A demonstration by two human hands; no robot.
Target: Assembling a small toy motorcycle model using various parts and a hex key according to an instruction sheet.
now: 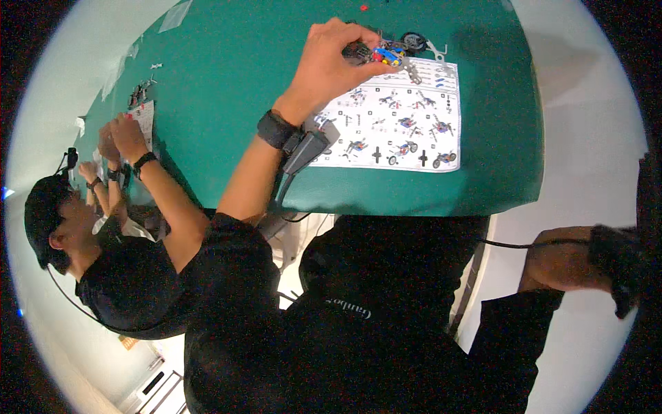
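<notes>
Left hand [329,61] reaches over green table [227,76], fingers [355,36] curled, pinching small toy build [381,54] of blue, yellow and grey parts. Build sits at fingertips, over top edge of white instruction sheet [396,131]. Black wheel [414,41] just beyond fingertips. Right hand [562,259] off table, well apart; finger state cannot tell. Co-worker's hands [118,138] busy at far left.
</notes>
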